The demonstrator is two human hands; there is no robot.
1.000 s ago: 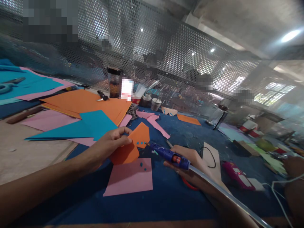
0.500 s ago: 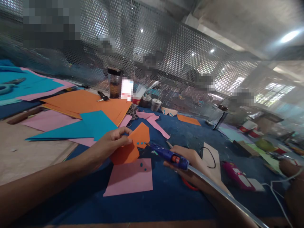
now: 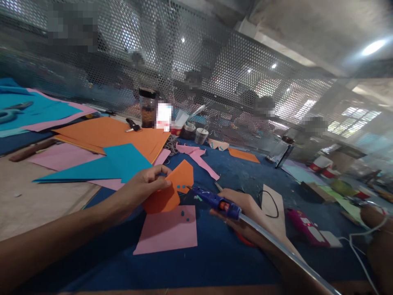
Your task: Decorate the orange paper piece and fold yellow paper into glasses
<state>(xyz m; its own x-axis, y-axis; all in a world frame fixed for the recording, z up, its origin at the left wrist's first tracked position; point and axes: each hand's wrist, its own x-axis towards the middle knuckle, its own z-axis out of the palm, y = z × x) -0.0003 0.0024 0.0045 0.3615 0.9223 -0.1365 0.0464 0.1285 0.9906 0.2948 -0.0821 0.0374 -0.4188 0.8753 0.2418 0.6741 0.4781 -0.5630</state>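
Note:
My left hand (image 3: 143, 187) pinches an orange paper cutout (image 3: 172, 186) with small teal dots on it, held tilted just above the blue mat. In my right hand (image 3: 245, 213) is a blue hot glue gun (image 3: 216, 201) with a long clear glue stick trailing back from it. The gun's nozzle points at the right edge of the orange cutout, close to the dots. A pink paper square (image 3: 168, 230) with a few teal bits lies flat under both.
Orange (image 3: 113, 133), teal (image 3: 118, 162) and pink sheets are piled at the left. A jar (image 3: 147, 107), cups and scissors stand by the perforated metal screen (image 3: 215, 73). A cardboard piece (image 3: 273, 203) with a black cord and a pink tool (image 3: 303, 225) lie at the right. Another person's arm shows at far right.
The glue gun's nozzle has crept slightly left and up toward the orange cutout's edge. My left hand holds the cutout in nearly the same place.

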